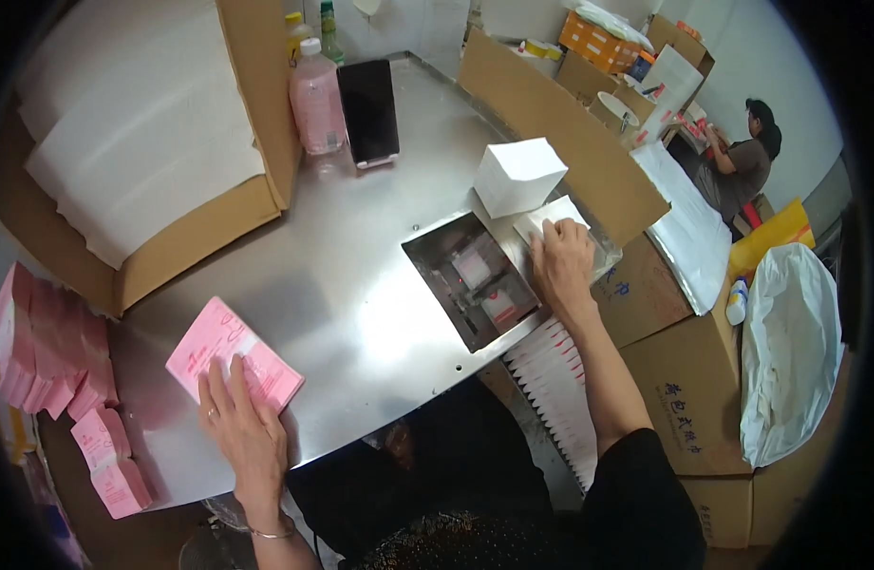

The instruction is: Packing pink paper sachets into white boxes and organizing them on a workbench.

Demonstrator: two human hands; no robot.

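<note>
My left hand (242,423) lies with fingers stretched over a stack of pink printed wrappers (275,370) at the left of the metal table. It rests on the stack without closing round it. At the table's right edge, my right hand (562,261) bends its fingers over a low stack of folded white tissues (560,211), gripping its near part; the thumb is partly hidden. Just behind stands a taller white tissue block (520,176). Left of my right hand is a rectangular opening (446,309) in the tabletop, with machine parts and a small red-and-white piece inside.
More pink stacks (52,342) stand at the left edge. A carton of white sheets (142,142) fills the far left. A phone (368,114) leans near a pink bottle (318,100). Cartons (688,399) and a white bag (788,351) stand right; another person (741,161) sits beyond.
</note>
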